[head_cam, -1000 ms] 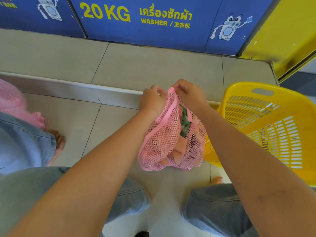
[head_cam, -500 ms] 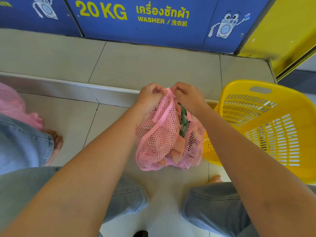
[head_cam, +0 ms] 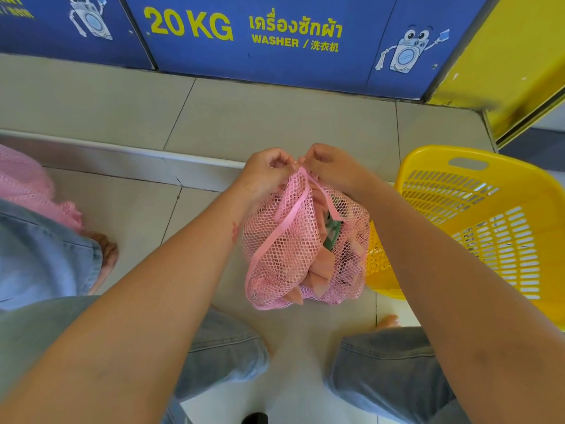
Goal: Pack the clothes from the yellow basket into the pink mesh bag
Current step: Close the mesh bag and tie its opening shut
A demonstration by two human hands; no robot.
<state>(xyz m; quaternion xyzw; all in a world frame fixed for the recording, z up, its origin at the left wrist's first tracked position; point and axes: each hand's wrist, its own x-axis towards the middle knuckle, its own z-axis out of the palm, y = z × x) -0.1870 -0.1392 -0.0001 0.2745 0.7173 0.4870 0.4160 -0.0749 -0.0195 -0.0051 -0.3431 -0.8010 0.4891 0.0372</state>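
The pink mesh bag (head_cam: pixel 284 249) hangs in the middle of the view, bulging with peach and green clothes that show through the netting. My left hand (head_cam: pixel 264 175) and my right hand (head_cam: pixel 331 169) pinch its gathered top edge side by side, fingers closed on the mesh and its pink ribbon. The yellow basket (head_cam: pixel 477 221) stands on the floor just right of the bag, touching or nearly touching it. What I can see of the basket's inside holds no clothes.
Blue washer panels (head_cam: pixel 260 35) marked 20 KG line the far wall above a tiled step (head_cam: pixel 128 160). Another person in denim (head_cam: pixel 39 252) stands at the left with a second pink mesh bag (head_cam: pixel 24 182). My knees in jeans fill the bottom.
Both hands have drawn the bag's top closer together and lifted it slightly. The bag's opening is more bunched than a second ago.
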